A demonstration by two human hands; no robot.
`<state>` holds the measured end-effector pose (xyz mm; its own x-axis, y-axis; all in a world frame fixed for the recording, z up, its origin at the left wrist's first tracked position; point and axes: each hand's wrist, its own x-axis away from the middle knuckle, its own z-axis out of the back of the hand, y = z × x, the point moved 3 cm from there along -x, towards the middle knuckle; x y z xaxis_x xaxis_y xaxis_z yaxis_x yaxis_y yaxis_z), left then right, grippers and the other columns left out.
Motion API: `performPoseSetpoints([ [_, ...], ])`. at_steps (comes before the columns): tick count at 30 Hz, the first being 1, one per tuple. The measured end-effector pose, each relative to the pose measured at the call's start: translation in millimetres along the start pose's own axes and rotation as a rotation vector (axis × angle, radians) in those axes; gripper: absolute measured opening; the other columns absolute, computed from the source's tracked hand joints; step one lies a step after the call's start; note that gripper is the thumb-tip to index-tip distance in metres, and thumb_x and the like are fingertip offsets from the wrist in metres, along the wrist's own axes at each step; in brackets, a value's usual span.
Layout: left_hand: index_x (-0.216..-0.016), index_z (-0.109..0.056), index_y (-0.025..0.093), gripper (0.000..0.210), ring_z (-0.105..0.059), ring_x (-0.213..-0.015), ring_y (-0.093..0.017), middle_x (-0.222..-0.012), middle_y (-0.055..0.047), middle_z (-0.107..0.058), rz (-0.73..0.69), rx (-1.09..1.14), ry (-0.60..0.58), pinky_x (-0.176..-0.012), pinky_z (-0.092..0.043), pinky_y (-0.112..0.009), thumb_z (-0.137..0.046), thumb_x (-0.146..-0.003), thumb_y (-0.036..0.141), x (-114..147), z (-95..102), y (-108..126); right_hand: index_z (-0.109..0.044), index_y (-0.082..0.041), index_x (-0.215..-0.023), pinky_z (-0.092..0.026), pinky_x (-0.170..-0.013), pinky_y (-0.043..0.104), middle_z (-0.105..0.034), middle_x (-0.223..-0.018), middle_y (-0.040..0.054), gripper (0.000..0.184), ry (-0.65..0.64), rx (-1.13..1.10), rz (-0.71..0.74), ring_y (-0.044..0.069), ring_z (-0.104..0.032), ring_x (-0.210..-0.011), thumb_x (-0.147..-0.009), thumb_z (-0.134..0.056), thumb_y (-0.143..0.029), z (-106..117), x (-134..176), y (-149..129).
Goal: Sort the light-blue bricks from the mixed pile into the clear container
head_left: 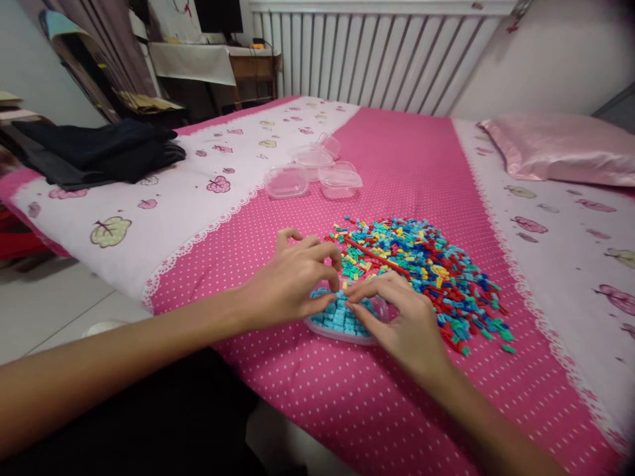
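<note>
A clear plastic container (342, 337) sits near the bed's front edge, filled with light blue toy bricks (343, 316) laid close together. My left hand (302, 274) reaches over its left side, thumb and index fingertip nearly together at the bricks, the other fingers bent and raised. From the right, my right hand (401, 311) brings thumb and forefinger together just above the same bricks. Anything between either set of fingertips is too small or hidden to make out. Right behind the container spreads a big pile of small mixed-colour bricks (421, 254), with a long red stick (374, 254) on it.
Several clear plastic containers and lids (288, 182) lie farther back on the pink dotted bedspread (407, 152). A pink pillow (570, 152) rests at the right. Dark folded clothes (104, 149) are at the left edge, near a chair (94, 66). A white headboard (372, 59) stands behind.
</note>
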<state>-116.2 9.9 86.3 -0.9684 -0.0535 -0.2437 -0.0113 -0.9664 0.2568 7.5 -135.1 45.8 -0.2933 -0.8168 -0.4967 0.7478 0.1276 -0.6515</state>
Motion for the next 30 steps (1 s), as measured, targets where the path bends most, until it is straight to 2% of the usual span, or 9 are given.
performPoseSetpoints([
  [5,-0.082,-0.075,0.025,0.009,-0.057,-0.106,-0.023,-0.112,-0.001,-0.069,-0.019,-0.129,-0.025,-0.101,-0.018,-0.049,-0.070,-0.089,0.022,0.4,1.6,-2.3,-0.071,-0.025,-0.097,-0.053,-0.086,0.042,-0.077,-0.097,0.0016,0.010,0.022,0.017,-0.038,0.023,-0.066,-0.095,-0.093,-0.066,-0.018,3.9,-1.8,4.8],
  [11,-0.079,-0.075,0.023,0.008,-0.057,-0.105,-0.023,-0.113,-0.002,-0.070,-0.065,-0.175,-0.061,-0.104,-0.018,-0.050,-0.076,-0.087,0.021,-2.2,-4.1,6.1,-0.072,-0.026,-0.098,-0.053,-0.086,0.042,-0.078,-0.098,0.0011,0.013,0.009,0.025,-0.033,0.023,-0.066,-0.096,-0.094,-0.062,-0.018,5.2,-2.7,2.8],
  [19,-0.076,-0.075,0.023,0.012,-0.057,-0.108,-0.025,-0.112,-0.003,-0.071,-0.092,-0.222,-0.014,-0.105,-0.019,-0.052,-0.075,-0.088,0.020,-3.5,-6.9,6.5,-0.071,-0.027,-0.097,-0.053,-0.088,0.042,-0.078,-0.098,0.0008,0.015,0.039,0.057,-0.014,0.023,-0.067,-0.098,-0.094,-0.060,-0.018,14.4,-6.3,2.1],
  [24,-0.082,-0.074,0.024,0.006,-0.058,-0.106,-0.024,-0.112,-0.003,-0.069,-0.083,-0.199,-0.013,-0.103,-0.017,-0.051,-0.079,-0.085,0.021,-5.4,-8.4,2.7,-0.073,-0.027,-0.100,-0.051,-0.089,0.039,-0.078,-0.100,0.0022,0.015,0.120,0.173,-0.036,0.023,-0.067,-0.098,-0.094,-0.060,-0.022,47.0,-14.5,12.8],
  [27,-0.081,-0.073,0.025,0.008,-0.058,-0.104,-0.023,-0.110,-0.002,-0.069,-0.095,-0.148,-0.005,-0.102,-0.015,-0.050,-0.077,-0.087,0.022,-5.4,-8.4,0.8,-0.075,-0.026,-0.099,-0.051,-0.087,0.039,-0.077,-0.099,0.0036,0.015,0.178,0.263,-0.124,0.024,-0.068,-0.094,-0.092,-0.061,-0.026,75.4,-20.0,32.0],
  [30,-0.077,-0.073,0.026,0.016,-0.058,-0.101,-0.022,-0.107,-0.001,-0.069,-0.119,-0.128,0.012,-0.103,-0.015,-0.050,-0.070,-0.092,0.022,-4.5,-7.4,-0.5,-0.075,-0.025,-0.100,-0.050,-0.089,0.041,-0.077,-0.101,0.0053,0.019,0.146,0.379,-0.164,0.025,-0.067,-0.096,-0.092,-0.058,-0.027,91.9,-23.6,59.2],
])
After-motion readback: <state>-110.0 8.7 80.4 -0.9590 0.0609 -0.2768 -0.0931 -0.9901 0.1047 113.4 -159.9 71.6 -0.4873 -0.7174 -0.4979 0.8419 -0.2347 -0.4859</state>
